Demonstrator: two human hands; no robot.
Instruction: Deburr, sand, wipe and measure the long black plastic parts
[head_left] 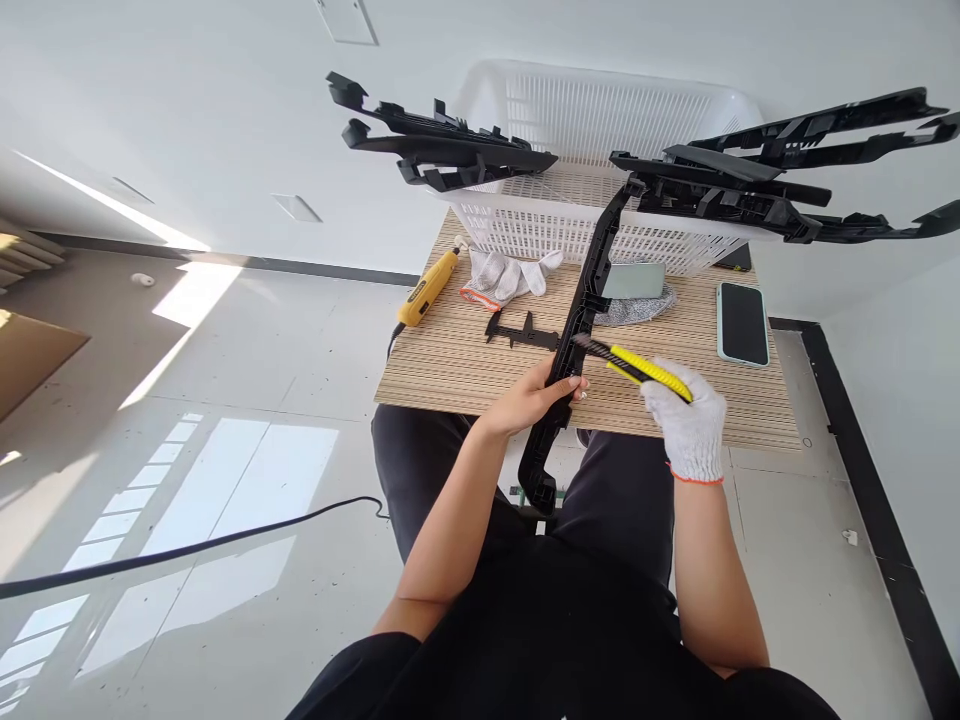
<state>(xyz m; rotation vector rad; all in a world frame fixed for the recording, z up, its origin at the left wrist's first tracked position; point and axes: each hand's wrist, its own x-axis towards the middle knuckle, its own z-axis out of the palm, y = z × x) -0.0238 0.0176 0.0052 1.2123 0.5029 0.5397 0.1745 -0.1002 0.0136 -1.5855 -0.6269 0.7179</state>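
Observation:
Bare, my left hand (pixel 534 398) is closed around the lower part of a long black plastic trim piece (pixel 591 282). The piece slants from the basket's rim down over the table's front edge, its hooked lower end between my knees. My right hand (pixel 688 412), in a white knit glove with an orange cuff, grips a yellow and black utility knife (pixel 651 370). The knife's blade points left, at the trim piece just above my left fingers. Whether the blade touches the plastic I cannot tell. A black caliper (pixel 525 332) lies left of the piece.
Behind, a white plastic basket (pixel 525 225) holds several black trim pieces (pixel 457 150) jutting out both sides. On the wood-grain table (pixel 450 370) lie a yellow corded tool (pixel 429 288), a white glove (pixel 510 275), a grey cloth (pixel 637 308) and a phone (pixel 742 323). A cable (pixel 225 540) crosses the floor.

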